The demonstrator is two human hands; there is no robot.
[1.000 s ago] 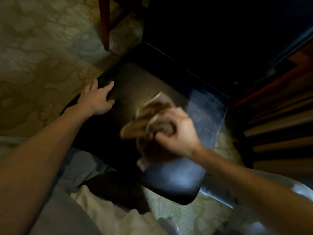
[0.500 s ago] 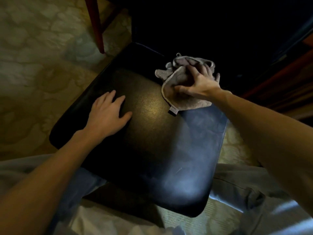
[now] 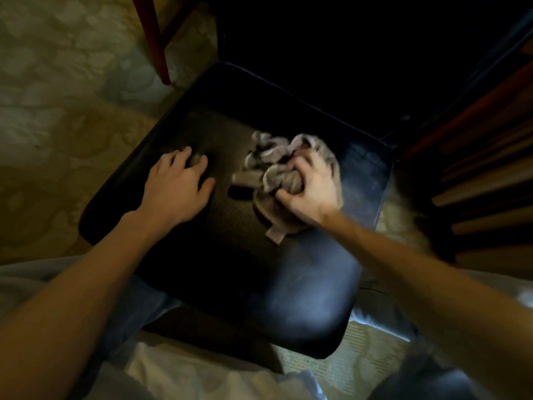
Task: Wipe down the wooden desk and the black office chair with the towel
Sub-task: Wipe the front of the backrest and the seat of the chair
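Glossy chair seat (image 3: 302, 298) (leathery); terry towel (image 3: 274, 157)

Dim room, mottled beige floor (image 3: 57, 82), red wooden leg (image 3: 152, 39) upper left, slatted wooden furniture (image 3: 487, 184) at right.

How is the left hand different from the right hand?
The left hand lies flat with fingers spread; the right hand is curled. The left hand holds nothing; the right hand grips the bunched towel. Both are over the black chair seat.
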